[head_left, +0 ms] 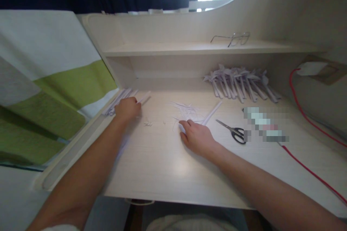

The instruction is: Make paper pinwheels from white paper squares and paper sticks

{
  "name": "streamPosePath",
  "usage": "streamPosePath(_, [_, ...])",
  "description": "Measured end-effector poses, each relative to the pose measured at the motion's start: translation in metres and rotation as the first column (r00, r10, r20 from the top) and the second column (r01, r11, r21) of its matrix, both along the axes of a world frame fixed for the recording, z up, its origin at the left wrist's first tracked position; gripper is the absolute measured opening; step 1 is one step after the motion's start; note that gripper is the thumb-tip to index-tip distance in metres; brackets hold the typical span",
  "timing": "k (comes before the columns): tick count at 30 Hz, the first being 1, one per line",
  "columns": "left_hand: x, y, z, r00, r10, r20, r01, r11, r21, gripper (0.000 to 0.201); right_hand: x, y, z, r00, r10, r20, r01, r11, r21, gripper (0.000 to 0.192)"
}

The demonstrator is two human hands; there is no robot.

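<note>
Head view, looking down on a pale wood-grain desk (168, 166) with a shelf above.

Left hand (127, 110) far out at the desk's left edge, fingers curled together over the near end of a thin rolled white paper stick (143, 98); whether truly pinched or only pressed cannot be told. Stick's long axis slanted, running up and to the right away from the fingertips. Just left of that hand, a loose bundle of the same white paper sticks (119, 99), lying along the same slant.

Right hand (196, 137) palm down near the desk's middle, fingers drawn together on small white paper scraps (187, 110), thumb tip pressed to the wood. Nothing clearly clamped. Second white rolled stick (213, 112) touching or just beside the knuckles, angled up and right.

Right of that hand, near but apart: black-handled steel scissors (233, 131), blades toward the hand. Further back right, a pile of folded white paper pieces (240, 85). Red cable (303, 115) along the right side. Wire-frame glasses (233, 38) on the shelf.

Nearer to the bundle: left hand. Nearer to the scissors: right.
</note>
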State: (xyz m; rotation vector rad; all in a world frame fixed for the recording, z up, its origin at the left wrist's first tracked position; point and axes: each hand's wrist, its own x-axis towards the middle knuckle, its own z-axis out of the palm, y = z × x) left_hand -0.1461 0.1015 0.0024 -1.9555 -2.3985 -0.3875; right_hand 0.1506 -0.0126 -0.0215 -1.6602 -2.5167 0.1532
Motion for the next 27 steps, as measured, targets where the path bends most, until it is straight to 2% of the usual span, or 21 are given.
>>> streamPosePath(5, [-0.018,0.003,0.002,0.997,0.036,-0.073,-0.036,0.999,-0.003,0.044,0.001,-0.005,-0.002,1.0,-0.003,-0.02,0.003,1.0,-0.003,0.038])
streamPosePath(9, [-0.024,-0.009,0.011,0.996,0.009,-0.086,-0.009,1.0,0.002,0.045,0.004,-0.01,0.0,1.0,-0.005,-0.029,0.005,1.0,-0.002,0.038])
streamPosePath(11, [-0.03,-0.026,0.018,0.997,-0.04,-0.066,0.038,0.999,-0.031,0.041,0.006,-0.014,0.002,0.999,-0.009,-0.031,0.009,1.0,-0.004,0.038])
streamPosePath(14, [-0.042,-0.069,0.023,0.992,-0.124,-0.019,0.12,0.983,-0.137,0.029,0.006,-0.019,0.006,0.999,-0.003,-0.039,0.003,1.0,-0.005,0.039])
streamPosePath(16, [-0.052,-0.104,0.018,0.988,-0.156,0.002,0.154,0.971,-0.182,0.033,0.005,-0.023,0.008,0.998,0.014,-0.058,-0.014,1.0,-0.002,0.04])
streamPosePath(20, [-0.072,-0.162,-0.001,0.973,-0.225,0.045,0.229,0.954,-0.194,0.053,0.0,-0.032,0.009,0.992,0.066,-0.107,-0.068,0.998,-0.008,0.04])
streamPosePath(22, [-0.081,-0.18,-0.006,0.953,-0.289,0.085,0.301,0.932,-0.202,0.062,-0.003,-0.036,0.008,0.988,0.097,-0.124,-0.099,0.995,-0.006,0.04])
streamPosePath(24, [-0.089,-0.19,-0.008,0.943,-0.306,0.132,0.329,0.921,-0.21,0.066,-0.006,-0.04,0.008,0.983,0.122,-0.138,-0.124,0.992,-0.007,0.039])
streamPosePath(27, [-0.099,-0.194,-0.005,0.934,-0.283,0.216,0.33,0.917,-0.225,0.052,-0.008,-0.045,0.007,0.975,0.149,-0.163,-0.155,0.988,-0.023,0.039])
